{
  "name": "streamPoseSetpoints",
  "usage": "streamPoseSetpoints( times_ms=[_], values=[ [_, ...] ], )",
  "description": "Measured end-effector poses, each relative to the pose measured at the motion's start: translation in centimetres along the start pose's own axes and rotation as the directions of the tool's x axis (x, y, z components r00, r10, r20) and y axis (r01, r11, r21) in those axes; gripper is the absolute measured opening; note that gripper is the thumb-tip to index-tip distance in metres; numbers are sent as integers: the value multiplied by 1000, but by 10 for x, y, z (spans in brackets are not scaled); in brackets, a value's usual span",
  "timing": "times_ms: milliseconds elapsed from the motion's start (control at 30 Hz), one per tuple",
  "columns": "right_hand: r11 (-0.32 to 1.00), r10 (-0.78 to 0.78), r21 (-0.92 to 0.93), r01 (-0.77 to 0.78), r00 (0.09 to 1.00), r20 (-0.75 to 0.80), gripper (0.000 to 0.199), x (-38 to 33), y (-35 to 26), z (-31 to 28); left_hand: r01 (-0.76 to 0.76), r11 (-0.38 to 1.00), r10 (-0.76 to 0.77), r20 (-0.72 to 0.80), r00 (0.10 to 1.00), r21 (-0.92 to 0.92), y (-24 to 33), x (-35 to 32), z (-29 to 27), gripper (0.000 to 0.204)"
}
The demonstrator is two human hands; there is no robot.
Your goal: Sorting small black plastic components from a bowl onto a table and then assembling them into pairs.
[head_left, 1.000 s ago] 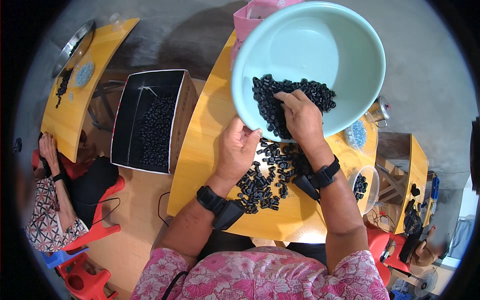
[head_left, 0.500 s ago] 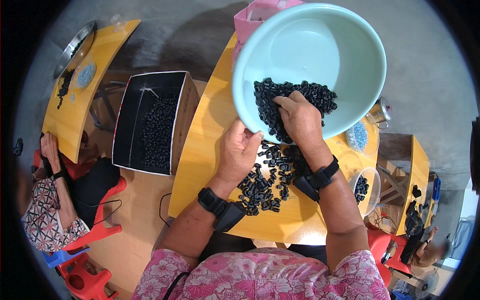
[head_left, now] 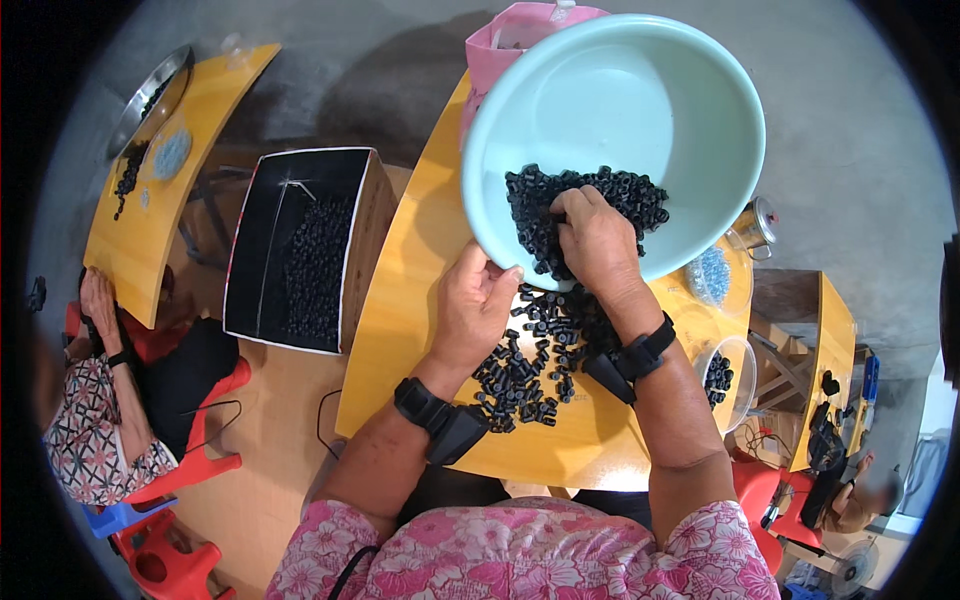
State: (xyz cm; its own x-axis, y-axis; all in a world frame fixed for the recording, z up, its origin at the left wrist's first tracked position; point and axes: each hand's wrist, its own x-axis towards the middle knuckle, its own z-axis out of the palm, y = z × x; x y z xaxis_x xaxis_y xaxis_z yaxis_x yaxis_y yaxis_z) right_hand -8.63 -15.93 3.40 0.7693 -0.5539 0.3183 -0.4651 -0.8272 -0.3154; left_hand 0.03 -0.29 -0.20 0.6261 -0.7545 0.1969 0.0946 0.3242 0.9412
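Our left hand [head_left: 478, 300] pinches the tilted basin [head_left: 640, 110] by its near rim; our right hand [head_left: 597, 240], fingers spread, rakes small black parts [head_left: 545, 215] toward the bench [head_left: 420, 300]. Light, hard, loose, they likely scatter.

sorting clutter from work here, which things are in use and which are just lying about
In use: basin, black parts, left hand, right hand, table.
Lying about: box, kettle, clear tub, pink bag.
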Motion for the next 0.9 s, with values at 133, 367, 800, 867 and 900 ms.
streamPoseSetpoints(
  times_ms=[133,367,800,867,900],
  values=[
    [990,56,133,-57,998,11,16,0,-1,-7,-3,999,3,18,1000,36,3,0,-2,21],
    [572,394,755,-320,915,89,15,-7,13,-23,2,1000,-2,19,1000,-25,1,-1,-1,23],
    [-97,527,963,-253,807,265,15,-7,30,-39,44,999,-46,60,997,29,0,-2,-5,34],
    [-37,543,956,-292,797,264,19,-9,37,-37,37,999,-39,65,997,28,0,-2,-4,33],
    [-38,543,956,-291,797,264,19,-8,38,-36,37,999,-39,65,997,30,0,-2,-5,33]
  ],
)
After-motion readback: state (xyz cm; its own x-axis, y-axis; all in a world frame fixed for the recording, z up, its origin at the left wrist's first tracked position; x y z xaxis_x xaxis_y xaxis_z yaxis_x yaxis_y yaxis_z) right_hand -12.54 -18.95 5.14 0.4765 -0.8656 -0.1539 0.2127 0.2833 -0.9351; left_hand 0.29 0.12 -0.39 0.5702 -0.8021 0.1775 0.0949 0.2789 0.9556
